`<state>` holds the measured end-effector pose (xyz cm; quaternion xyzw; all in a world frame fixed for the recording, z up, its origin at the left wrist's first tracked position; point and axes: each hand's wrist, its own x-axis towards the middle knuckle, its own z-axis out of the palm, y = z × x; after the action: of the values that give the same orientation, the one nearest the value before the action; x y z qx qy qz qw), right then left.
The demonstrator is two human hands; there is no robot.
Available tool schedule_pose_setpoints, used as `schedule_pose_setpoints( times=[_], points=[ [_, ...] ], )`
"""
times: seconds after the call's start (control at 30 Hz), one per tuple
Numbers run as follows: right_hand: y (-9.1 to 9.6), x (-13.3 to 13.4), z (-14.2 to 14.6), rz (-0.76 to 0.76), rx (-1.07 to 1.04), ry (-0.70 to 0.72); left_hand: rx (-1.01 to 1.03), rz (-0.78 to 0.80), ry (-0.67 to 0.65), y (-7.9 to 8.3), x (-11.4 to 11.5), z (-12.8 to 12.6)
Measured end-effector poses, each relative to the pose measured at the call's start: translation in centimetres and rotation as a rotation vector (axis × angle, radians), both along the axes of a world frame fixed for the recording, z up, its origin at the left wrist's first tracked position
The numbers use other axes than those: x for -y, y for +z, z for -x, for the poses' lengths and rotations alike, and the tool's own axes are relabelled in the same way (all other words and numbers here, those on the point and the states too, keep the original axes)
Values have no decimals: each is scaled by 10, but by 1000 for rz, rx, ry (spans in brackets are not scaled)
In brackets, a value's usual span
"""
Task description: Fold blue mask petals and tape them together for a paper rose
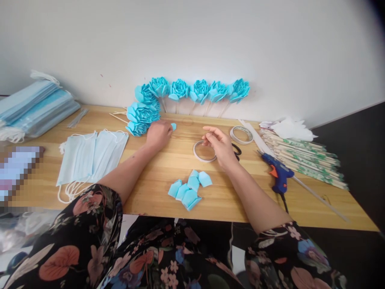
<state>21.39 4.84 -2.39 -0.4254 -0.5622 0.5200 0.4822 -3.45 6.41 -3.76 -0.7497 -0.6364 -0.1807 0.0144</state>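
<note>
My left hand (159, 133) is low over the wooden table, right beside a cluster of blue crepe-like flowers (142, 112). Its fingers are closed and partly hidden, with a small blue petal (173, 127) showing at their tips. My right hand (221, 146) hovers above a roll of tape (197, 155), fingers loosely bent and apart, nothing visible in them. Several cut blue petals (189, 196) lie close to the table's front edge, between my forearms. A row of blue flowers on sticks (199, 91) leans against the wall.
Face masks (90, 154) lie at left, with stacked mask packs (36, 106) behind and a blurred phone-like object (19, 170). On the right are a wider tape roll (241, 135), black-handled scissors (237, 150), a blue glue gun (279, 174), a glue stick (320, 198) and wrapped chopsticks (309, 158).
</note>
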Motion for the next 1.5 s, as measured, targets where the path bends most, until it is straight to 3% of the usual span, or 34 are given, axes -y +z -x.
schedule_pose_setpoints(
  times=[0.17, 0.27, 0.4, 0.47, 0.53, 0.77, 0.97, 1.17, 1.5],
  points=[
    [-4, -2, 0, -10, 17, -7, 191, -111, 53, 6, 4, -6],
    [-7, -3, 1, -27, 53, -27, 581, -103, -16, 16, 15, -23],
    [-6, -1, 4, -94, 10, 10, 1442, 333, -264, 26, 32, -49],
    [-2, 2, 5, -75, -85, 67, 1670, 508, -322, 26, 36, -56],
    [2, 4, 5, -33, -164, 105, 1755, 576, -311, 23, 37, -58],
    [2, 6, 6, 6, -127, 114, 1741, 578, -262, 16, 34, -53],
    [-2, 6, 8, -66, 39, 81, 1573, 606, -272, 16, 35, -55],
    [-5, 9, 11, -65, 88, 100, 1242, 512, -265, 14, 34, -56],
    [-9, 10, 11, 5, 37, 82, 1150, 588, -230, 13, 33, -53]
  ],
)
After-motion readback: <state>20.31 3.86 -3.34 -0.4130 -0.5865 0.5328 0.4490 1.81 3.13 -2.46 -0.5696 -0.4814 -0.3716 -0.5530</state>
